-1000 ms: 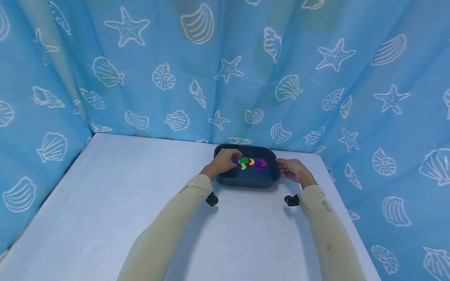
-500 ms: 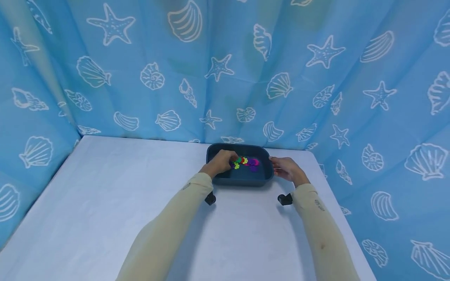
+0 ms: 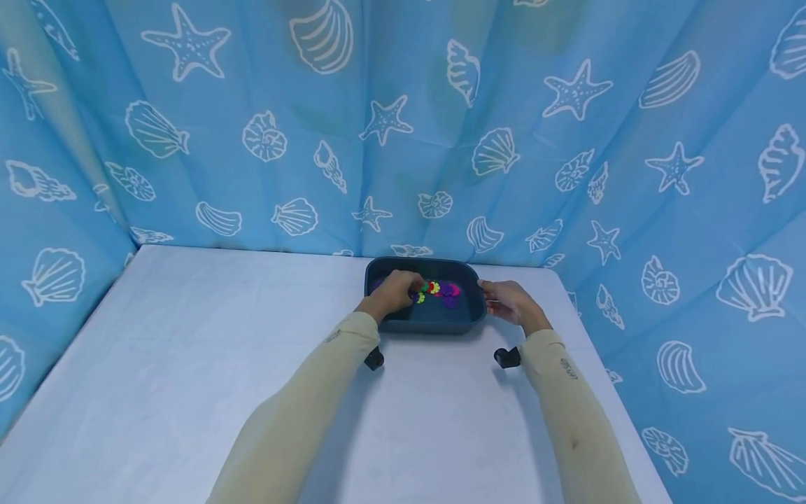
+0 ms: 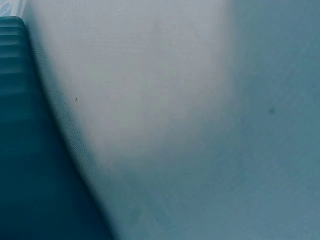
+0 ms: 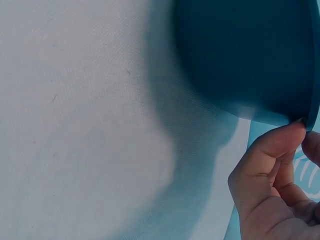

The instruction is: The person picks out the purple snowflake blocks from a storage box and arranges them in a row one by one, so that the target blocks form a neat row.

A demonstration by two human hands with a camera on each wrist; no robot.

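Note:
A dark blue-grey tray [image 3: 434,326] with rounded corners stands at the back of the table. Small bright scalloped pieces [image 3: 434,288] in red, yellow, green, purple and pink lie inside it. My left hand [image 3: 395,291] reaches over the tray's left side, its fingers bent down among the pieces; I cannot tell whether they hold one. At the right end, my right hand [image 3: 508,302] pinches the tray's rim. The right wrist view shows the thumb of that hand [image 5: 270,190] against the tray wall [image 5: 240,55]. In the left wrist view only the tray's side [image 4: 35,145] shows.
White cloth covers the table [image 3: 189,364]. A blue curtain [image 3: 352,140] with white shell and starfish prints hangs right behind the tray and along both sides. Dark wrist-worn devices [image 3: 507,358] stick out by both sleeves.
The head view has turned slightly right, so everything shifts left in it. My left fingers have moved deeper over the pieces, covering more of them. The right hand stays at the rim.

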